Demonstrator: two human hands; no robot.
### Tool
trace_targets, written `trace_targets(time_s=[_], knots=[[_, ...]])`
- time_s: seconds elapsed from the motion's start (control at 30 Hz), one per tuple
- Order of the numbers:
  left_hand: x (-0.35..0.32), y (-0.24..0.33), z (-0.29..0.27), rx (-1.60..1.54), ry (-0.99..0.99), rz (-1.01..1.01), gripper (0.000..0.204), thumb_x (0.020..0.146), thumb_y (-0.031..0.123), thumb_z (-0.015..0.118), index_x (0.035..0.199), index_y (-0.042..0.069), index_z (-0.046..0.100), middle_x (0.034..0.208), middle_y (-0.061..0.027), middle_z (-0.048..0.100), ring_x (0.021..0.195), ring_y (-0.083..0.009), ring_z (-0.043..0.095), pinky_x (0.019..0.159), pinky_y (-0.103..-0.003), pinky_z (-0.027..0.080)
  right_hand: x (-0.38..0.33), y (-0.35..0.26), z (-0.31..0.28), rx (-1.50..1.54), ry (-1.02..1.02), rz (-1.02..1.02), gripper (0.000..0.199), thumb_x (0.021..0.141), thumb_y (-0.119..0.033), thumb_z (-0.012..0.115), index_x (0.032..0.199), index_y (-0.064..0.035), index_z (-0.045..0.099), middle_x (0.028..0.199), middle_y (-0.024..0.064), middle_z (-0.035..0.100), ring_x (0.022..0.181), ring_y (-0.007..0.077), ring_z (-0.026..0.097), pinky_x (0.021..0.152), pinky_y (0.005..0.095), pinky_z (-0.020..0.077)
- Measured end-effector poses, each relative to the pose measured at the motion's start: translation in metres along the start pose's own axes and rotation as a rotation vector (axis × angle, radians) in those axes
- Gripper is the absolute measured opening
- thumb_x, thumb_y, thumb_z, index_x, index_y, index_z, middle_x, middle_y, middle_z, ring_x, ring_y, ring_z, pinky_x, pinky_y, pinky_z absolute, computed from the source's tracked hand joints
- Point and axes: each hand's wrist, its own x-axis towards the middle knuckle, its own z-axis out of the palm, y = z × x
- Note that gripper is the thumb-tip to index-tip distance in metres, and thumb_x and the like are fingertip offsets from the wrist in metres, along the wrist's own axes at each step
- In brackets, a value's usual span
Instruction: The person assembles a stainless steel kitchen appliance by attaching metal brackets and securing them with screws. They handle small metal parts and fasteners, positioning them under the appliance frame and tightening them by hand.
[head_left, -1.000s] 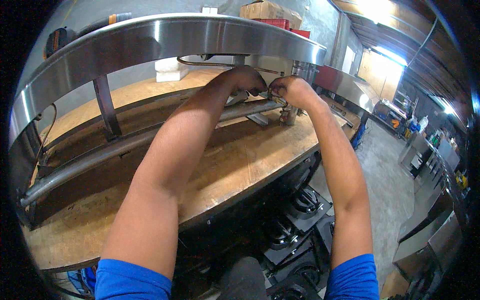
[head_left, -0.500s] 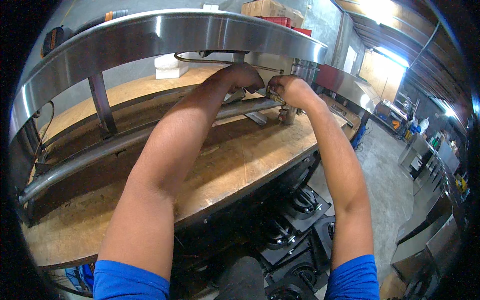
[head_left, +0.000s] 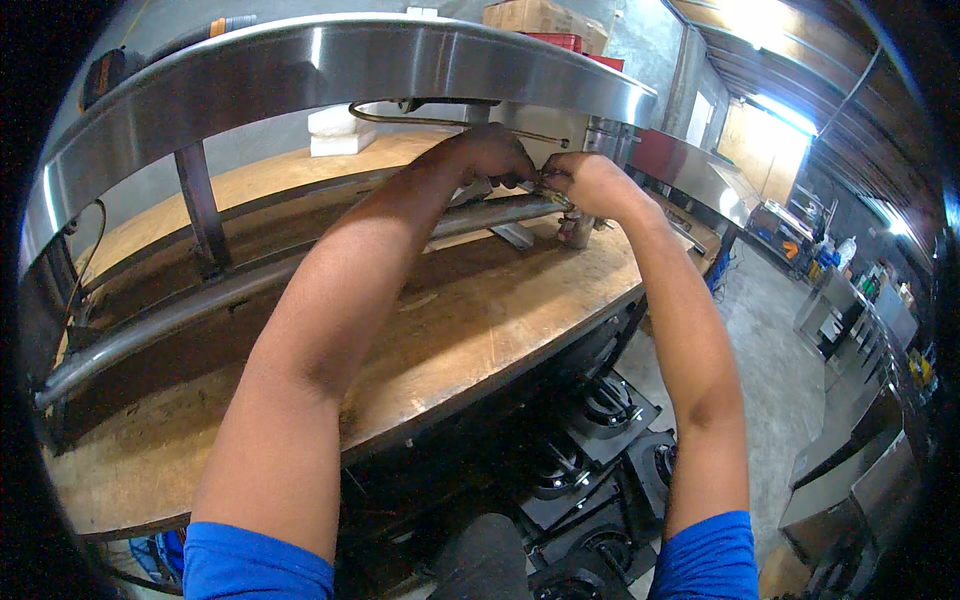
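Both my hands meet beneath the curved steel front panel (head_left: 400, 60) of a large metal frame. My left hand (head_left: 497, 158) has its fingers curled, and what they hold is hidden. Close beside it, my right hand (head_left: 592, 182) is pinched near small brass-coloured fittings (head_left: 563, 203) at the end of a long grey metal pipe (head_left: 290, 268). The fingertips nearly touch; the thing between them is too small to name. A thin bent tube (head_left: 400, 118) runs just above the hands. Below the fittings, a short metal cylinder (head_left: 575, 233) reaches down to the wooden tabletop (head_left: 480, 320).
A white block (head_left: 340, 140) lies on the wood behind the frame. Upright metal bars (head_left: 203, 210) support the panel at left. Black burner-like parts (head_left: 607, 402) lie below the table edge. A cardboard box (head_left: 540, 15) sits beyond the panel. Steel units (head_left: 850, 420) line the right side.
My left hand has shifted slightly right, and my right fingers have closed in toward it, covering more of the brass-coloured fitting. The view has moved a little; the frame and pipe stay put.
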Motion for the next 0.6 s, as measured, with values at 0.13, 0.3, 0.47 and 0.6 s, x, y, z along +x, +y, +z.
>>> trace_targets(time_s=[0.13,0.3,0.47,0.6], knots=[[-0.013,0.01,0.001,-0.156,-0.007,0.046,0.031,0.079,0.03,0.073,0.099,0.006,0.073,0.084,-0.0046,0.07,0.067,-0.0125,0.062,0.065,-0.03,0.052,-0.003,-0.006,-0.006,-0.005,0.004,0.011,0.028,0.09,-0.021,0.059,0.111,-0.0035,0.065,0.102,0.0234,0.065,0.096,0.0405,0.062,0.085,0.043,0.0483],[-0.019,0.014,0.002,-0.237,-0.042,0.006,0.031,0.081,0.028,0.071,0.104,0.006,0.072,0.092,-0.0062,0.07,0.076,-0.015,0.064,0.068,-0.03,0.053,-0.007,-0.015,-0.016,0.028,0.011,-0.026,0.031,0.088,-0.018,0.059,0.114,-0.0019,0.063,0.1,0.0259,0.065,0.097,0.041,0.062,0.087,0.0443,0.0485],[-0.019,0.01,0.002,-0.152,-0.041,0.134,0.028,0.082,0.026,0.069,0.102,0.007,0.072,0.096,-0.0073,0.07,0.081,-0.0183,0.065,0.071,-0.033,0.055,-0.022,-0.029,-0.021,-0.046,0.089,-0.11,0.039,0.082,-0.013,0.061,0.12,-0.0032,0.059,0.101,0.0272,0.065,0.099,0.0415,0.062,0.091,0.046,0.0484],[-0.016,0.01,0.003,-0.117,0.002,0.227,0.026,0.075,0.02,0.072,0.098,0.009,0.073,0.094,-0.0094,0.071,0.082,-0.0193,0.066,0.075,-0.034,0.054,-0.03,-0.036,-0.024,-0.024,0.076,-0.048,0.042,0.08,-0.009,0.061,0.121,-0.0017,0.056,0.103,0.0269,0.064,0.101,0.0411,0.061,0.089,0.046,0.0485]])
